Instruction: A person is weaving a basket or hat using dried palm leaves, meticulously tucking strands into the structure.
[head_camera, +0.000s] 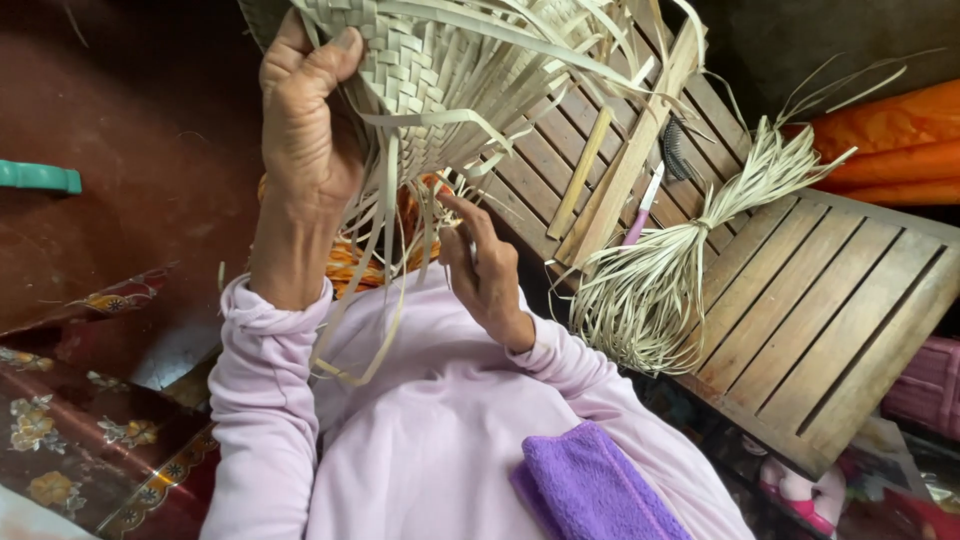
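Weaving is up in the air, above the lap and off the near-left edge of the slatted worktop. Left hand is closed on its woven edge, thumb over the plaiting. Right hand sits lower, fingers pinching one of the loose strips that dangle from it (pale, flat, curling). On the worktop's near edge lies a tied bundle, beside a comb and a wooden slat.
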